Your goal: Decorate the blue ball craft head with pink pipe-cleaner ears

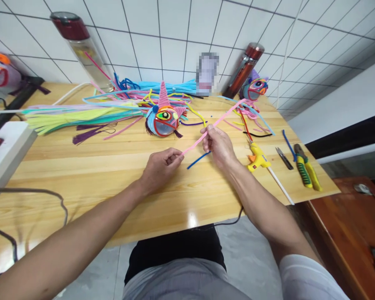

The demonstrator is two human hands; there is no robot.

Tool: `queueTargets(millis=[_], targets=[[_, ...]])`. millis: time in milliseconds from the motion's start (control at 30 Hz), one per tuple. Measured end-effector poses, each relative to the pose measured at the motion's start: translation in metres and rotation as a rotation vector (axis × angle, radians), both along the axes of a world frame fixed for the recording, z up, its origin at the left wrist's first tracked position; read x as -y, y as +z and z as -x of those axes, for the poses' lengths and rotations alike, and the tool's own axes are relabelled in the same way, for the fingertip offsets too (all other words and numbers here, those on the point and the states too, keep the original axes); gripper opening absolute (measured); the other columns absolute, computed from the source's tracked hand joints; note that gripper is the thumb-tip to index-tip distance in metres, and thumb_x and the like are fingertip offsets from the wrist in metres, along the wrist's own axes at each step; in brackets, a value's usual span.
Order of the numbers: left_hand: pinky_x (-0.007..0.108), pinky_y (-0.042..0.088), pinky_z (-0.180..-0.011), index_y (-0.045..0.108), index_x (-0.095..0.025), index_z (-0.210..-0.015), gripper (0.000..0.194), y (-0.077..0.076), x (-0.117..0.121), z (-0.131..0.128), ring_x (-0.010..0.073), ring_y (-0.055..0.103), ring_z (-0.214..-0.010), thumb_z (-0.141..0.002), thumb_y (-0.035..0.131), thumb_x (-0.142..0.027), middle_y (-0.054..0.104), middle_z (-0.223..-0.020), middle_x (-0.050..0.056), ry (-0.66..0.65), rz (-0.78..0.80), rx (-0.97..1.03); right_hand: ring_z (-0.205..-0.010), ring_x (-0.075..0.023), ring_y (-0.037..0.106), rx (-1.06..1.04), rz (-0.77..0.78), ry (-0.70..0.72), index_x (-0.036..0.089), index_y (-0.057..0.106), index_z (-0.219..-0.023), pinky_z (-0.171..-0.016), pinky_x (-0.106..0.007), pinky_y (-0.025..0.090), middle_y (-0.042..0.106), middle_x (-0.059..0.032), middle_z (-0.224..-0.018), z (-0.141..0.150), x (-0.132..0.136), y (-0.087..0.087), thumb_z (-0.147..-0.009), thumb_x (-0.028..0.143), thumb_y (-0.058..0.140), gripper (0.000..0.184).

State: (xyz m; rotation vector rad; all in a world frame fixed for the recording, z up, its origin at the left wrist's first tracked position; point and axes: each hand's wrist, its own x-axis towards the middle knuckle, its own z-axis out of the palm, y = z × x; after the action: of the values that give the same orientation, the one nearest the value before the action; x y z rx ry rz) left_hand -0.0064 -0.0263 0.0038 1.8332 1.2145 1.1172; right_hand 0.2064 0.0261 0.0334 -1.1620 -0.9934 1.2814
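Observation:
A pink pipe cleaner [193, 146] runs slantwise between my two hands above the wooden table. My left hand [162, 166] pinches its lower end. Further up, the fingers of my right hand [218, 143] close around it, and its free end reaches toward the back right. Just behind my hands stands a clear round ornament [164, 121] decorated with pipe cleaners, with a pink spiral cone on top and a green-ringed eye. Below my right hand lies a short blue pipe cleaner [197, 160], partly hidden by that hand.
Bundled pipe cleaners [90, 114] and purple tassels [92, 132] lie at the back left. To the right are a yellow glue gun [258, 157], small snips [284, 158] and pliers [306, 168]. Two bottles [81, 50] and a second ornament [254, 88] stand near the tiled wall. A white box [12, 146] sits left.

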Motion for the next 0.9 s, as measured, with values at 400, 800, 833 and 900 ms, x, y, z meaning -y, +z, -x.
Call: queueTargets(millis=[400,800,833,900], targets=[[0.025,0.037,-0.058,0.078,-0.015,-0.096,0.034,0.005,-0.001,0.004,0.0102,0.044,-0.058,-0.097,0.066,-0.047,0.056,-0.064,-0.004,-0.022,0.109,0.011,-0.044,-0.0068,0.051,0.002,-0.019,0.068,0.021,0.063,-0.080,-0.042,-0.019,0.037,0.060,0.0056,-0.057,-0.002,0.001,-0.002,-0.086,0.072,0.081,0.055],[0.026,0.036,-0.060,0.078,-0.016,-0.096,0.036,0.003,-0.004,0.003,0.0113,0.043,-0.059,-0.097,0.063,-0.049,0.052,-0.063,-0.004,-0.064,0.142,-0.008,-0.045,-0.0079,0.053,-0.024,-0.073,0.115,0.020,0.068,-0.082,-0.041,-0.019,0.038,0.061,0.0051,-0.058,-0.001,0.000,-0.008,-0.074,0.076,0.088,0.059],[0.026,0.035,-0.059,0.077,-0.016,-0.096,0.036,0.003,-0.004,0.003,0.0112,0.042,-0.058,-0.097,0.063,-0.049,0.051,-0.063,-0.004,-0.064,0.136,-0.008,-0.045,-0.0077,0.052,-0.013,-0.074,0.119,0.020,0.069,-0.081,-0.041,-0.019,0.038,0.061,0.0050,-0.059,-0.001,0.000,-0.008,-0.072,0.076,0.088,0.060],[0.026,0.036,-0.059,0.077,-0.016,-0.094,0.035,0.004,-0.004,0.002,0.0112,0.043,-0.058,-0.097,0.063,-0.048,0.052,-0.062,-0.004,-0.069,0.125,-0.009,-0.046,-0.0075,0.051,0.004,-0.071,0.127,0.020,0.069,-0.081,-0.042,-0.019,0.038,0.061,0.0046,-0.059,0.000,0.000,-0.010,-0.072,0.076,0.088,0.059]])
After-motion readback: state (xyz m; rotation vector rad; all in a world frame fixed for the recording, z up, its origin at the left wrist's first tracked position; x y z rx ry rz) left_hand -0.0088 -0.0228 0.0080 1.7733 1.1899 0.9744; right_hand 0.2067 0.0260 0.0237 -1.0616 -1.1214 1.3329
